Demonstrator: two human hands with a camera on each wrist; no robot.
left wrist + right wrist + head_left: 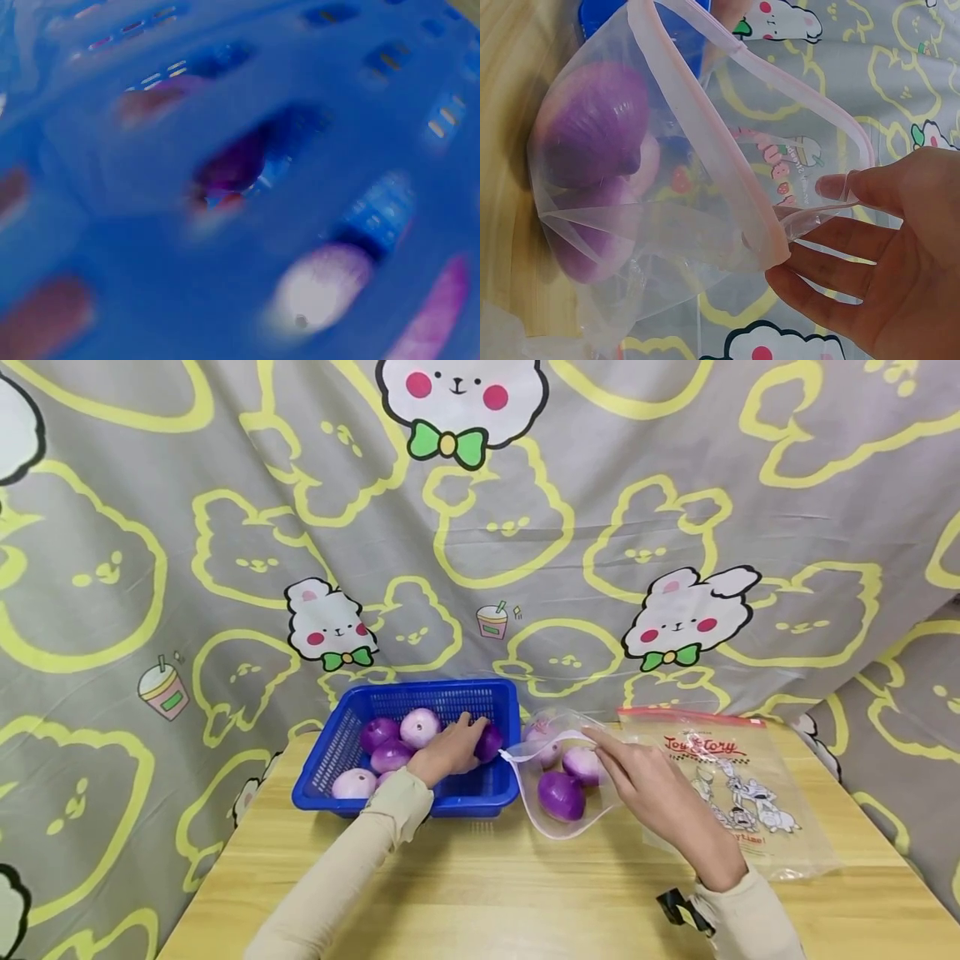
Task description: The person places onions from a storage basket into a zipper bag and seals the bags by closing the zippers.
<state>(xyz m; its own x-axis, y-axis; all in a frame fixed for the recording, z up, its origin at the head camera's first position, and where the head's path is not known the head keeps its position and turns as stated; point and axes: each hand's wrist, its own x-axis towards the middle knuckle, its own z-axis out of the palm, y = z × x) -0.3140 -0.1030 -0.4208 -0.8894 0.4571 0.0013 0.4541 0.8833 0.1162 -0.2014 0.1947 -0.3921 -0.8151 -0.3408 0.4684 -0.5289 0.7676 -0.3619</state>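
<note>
Gleaming purple onion (pixel 560 796), translucent bag (pixel 682 240)

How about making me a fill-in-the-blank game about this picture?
1. The basket is coloured ____.
2. The hand in the basket is the person's ____ one.
3. The right hand holds the edge of a clear bag with ____ onions showing inside.

Missing words: blue; left; three.

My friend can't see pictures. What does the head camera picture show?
A person's left hand grips a purple onion in a blue basket with other onions, while the right hand pinches a clear bag holding three onions. A printed bag lies on the table.
</note>
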